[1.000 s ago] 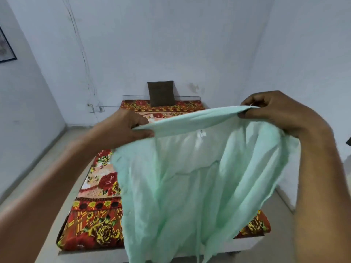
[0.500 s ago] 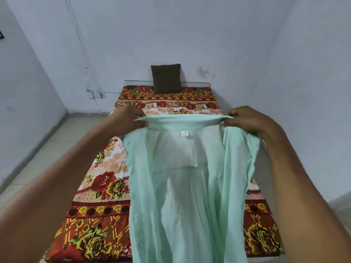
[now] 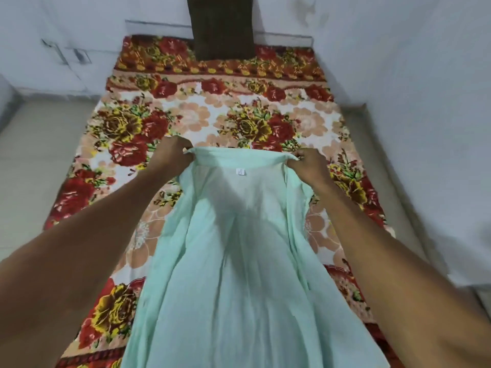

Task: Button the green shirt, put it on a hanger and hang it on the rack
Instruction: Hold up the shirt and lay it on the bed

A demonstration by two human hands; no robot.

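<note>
Both hands, the left hand (image 3: pixel 170 156) and the right hand (image 3: pixel 309 168), are pinching the collar ends of the green shirt (image 3: pixel 233 261), which is hanging open, inside facing up, over the floral bed (image 3: pixel 225 112).

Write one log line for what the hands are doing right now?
left hand: pinches collar end | right hand: pinches other collar end | shirt: open, unbuttoned, over the bed | hanger: not in view

Bedspread (image 3: pixel 212 120) open beyond shirt (image 3: pixel 233 261); dark cushion (image 3: pixel 221 27) blocks far end.
</note>
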